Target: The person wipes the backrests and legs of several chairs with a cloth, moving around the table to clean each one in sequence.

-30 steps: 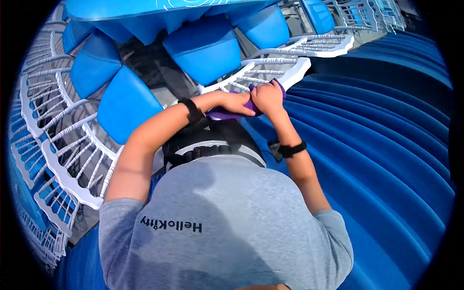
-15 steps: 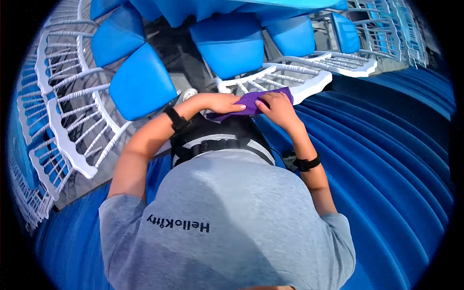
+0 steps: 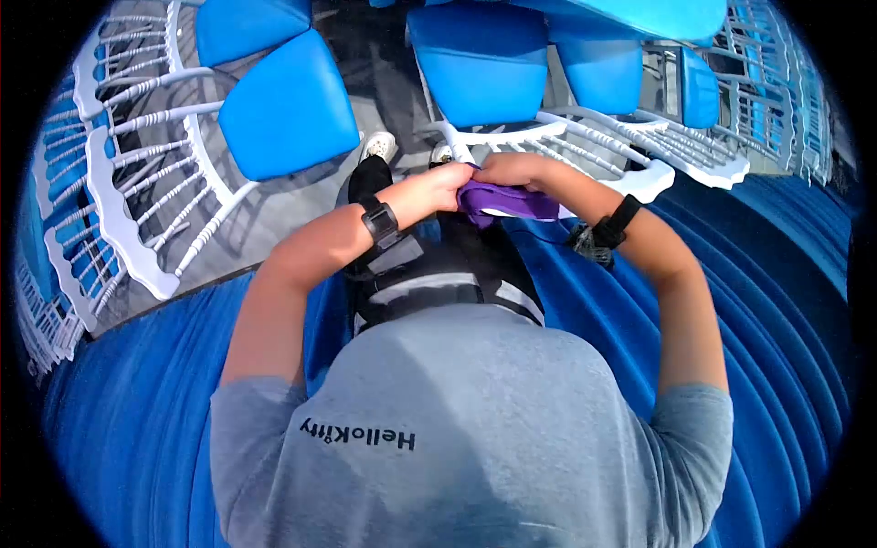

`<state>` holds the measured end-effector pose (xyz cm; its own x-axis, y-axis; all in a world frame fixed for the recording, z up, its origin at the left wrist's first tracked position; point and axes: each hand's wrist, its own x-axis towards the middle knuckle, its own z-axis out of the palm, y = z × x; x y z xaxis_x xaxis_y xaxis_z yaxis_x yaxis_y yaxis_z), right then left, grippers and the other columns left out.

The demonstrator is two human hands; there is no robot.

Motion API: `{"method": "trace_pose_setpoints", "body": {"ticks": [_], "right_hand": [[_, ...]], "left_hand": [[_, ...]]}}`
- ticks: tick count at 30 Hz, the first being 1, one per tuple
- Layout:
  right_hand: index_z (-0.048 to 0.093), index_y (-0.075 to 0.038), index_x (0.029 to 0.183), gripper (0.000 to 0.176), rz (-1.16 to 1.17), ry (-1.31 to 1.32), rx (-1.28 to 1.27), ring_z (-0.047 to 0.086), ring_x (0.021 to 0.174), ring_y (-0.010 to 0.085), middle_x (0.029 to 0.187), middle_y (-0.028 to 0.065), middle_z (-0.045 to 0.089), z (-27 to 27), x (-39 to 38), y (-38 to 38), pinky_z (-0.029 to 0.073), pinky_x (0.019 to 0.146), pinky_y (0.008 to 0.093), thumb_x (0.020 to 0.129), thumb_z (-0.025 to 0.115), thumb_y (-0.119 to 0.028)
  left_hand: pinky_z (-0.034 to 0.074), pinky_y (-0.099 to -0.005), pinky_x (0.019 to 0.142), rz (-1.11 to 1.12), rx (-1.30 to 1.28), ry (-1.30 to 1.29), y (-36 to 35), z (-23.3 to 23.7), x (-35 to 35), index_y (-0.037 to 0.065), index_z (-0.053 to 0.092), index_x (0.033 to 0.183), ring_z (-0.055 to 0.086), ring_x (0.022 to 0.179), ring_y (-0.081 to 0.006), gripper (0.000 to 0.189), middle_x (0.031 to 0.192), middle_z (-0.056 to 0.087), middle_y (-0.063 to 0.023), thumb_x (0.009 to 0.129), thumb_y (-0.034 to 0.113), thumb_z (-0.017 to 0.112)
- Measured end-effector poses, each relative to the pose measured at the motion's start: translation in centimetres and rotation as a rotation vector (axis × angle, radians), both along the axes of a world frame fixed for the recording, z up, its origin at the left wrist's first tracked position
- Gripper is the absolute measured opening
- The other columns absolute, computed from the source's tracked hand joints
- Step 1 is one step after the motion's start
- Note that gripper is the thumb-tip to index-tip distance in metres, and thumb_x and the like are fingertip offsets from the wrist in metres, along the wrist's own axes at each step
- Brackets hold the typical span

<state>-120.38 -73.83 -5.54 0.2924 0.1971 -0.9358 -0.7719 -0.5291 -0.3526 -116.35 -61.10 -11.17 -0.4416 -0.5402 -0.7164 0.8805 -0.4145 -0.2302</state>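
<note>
A bunched, folded purple cloth (image 3: 513, 203) is held in front of my thighs, with a pale strip showing along its lower side. My left hand (image 3: 446, 185) pinches its left end, fingers closed. Right beside it, my right hand (image 3: 512, 171) grips the upper edge with bent fingers, its wrist turned inward. The two hands touch or nearly touch, and some fingertips are hidden behind the cloth. Just beyond them stands a white chair (image 3: 585, 151) with a blue seat (image 3: 480, 68).
More white spindle-backed chairs (image 3: 128, 219) with blue seats (image 3: 290, 110) line the left. A blue-covered table (image 3: 630, 16) is at the top. Pleated blue fabric (image 3: 731, 338) hangs behind and right of me. My shoe (image 3: 377, 146) rests on the grey floor (image 3: 247, 224).
The purple cloth has gone from spread fairly flat to bunched and folded. My hands have drawn together at its upper left, and my right elbow has swung outward. The view has shifted slightly.
</note>
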Motion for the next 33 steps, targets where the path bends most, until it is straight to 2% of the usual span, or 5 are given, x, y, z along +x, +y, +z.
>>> {"method": "trace_pose_setpoints", "body": {"ticks": [5,9,26,32,33], "right_hand": [[0.062,0.001,0.087,0.025,-0.228,0.291,0.016,0.054,0.061,0.0123,0.075,0.0062,0.060,-2.0,1.7,0.8,0.042,0.050,0.0294,0.077,0.058,-0.022],[0.062,0.001,0.091,0.042,0.229,0.184,-0.305,0.060,0.072,0.0227,0.087,0.0130,0.063,-1.8,4.2,1.6,0.046,0.060,0.0363,0.060,0.069,-0.027],[0.059,0.007,0.091,0.035,-0.097,0.285,-0.354,0.058,0.087,0.0335,0.091,0.0242,0.059,-8.4,2.6,1.7,0.045,0.073,0.0388,0.070,0.059,-0.021],[0.059,0.007,0.090,0.034,-0.245,0.273,-0.364,0.059,0.086,0.0325,0.090,0.0239,0.060,-13.3,1.2,1.5,0.046,0.072,0.0403,0.074,0.056,-0.023],[0.058,0.009,0.093,0.027,-0.247,0.231,-0.478,0.060,0.075,0.0241,0.086,0.0178,0.060,-14.9,0.8,1.8,0.046,0.059,0.0387,0.072,0.053,-0.007]], "left_hand": [[0.051,-0.0365,0.074,0.109,0.060,0.054,0.7,-2.1,-0.5,-0.002,0.048,0.102,0.060,0.080,-0.0249,0.025,0.093,0.059,-0.0146,0.088,0.009,0.032],[0.050,-0.0373,0.074,0.155,0.076,0.077,0.8,-3.0,-0.4,-0.002,0.048,0.102,0.060,0.080,-0.0250,0.024,0.092,0.059,-0.0147,0.088,0.010,0.032],[0.049,-0.0405,0.075,0.258,0.181,0.114,-0.7,-6.4,-0.5,-0.003,0.048,0.101,0.059,0.079,-0.0253,0.024,0.089,0.059,-0.0148,0.088,0.012,0.035],[0.049,-0.0425,0.072,0.338,0.207,0.131,-2.1,-10.1,-0.3,-0.005,0.049,0.101,0.059,0.079,-0.0280,0.027,0.090,0.059,-0.0158,0.088,0.018,0.042],[0.048,-0.0421,0.071,0.282,0.289,0.087,-2.6,-10.0,0.3,-0.006,0.049,0.101,0.059,0.079,-0.0282,0.027,0.090,0.059,-0.0165,0.087,0.017,0.043]]}}
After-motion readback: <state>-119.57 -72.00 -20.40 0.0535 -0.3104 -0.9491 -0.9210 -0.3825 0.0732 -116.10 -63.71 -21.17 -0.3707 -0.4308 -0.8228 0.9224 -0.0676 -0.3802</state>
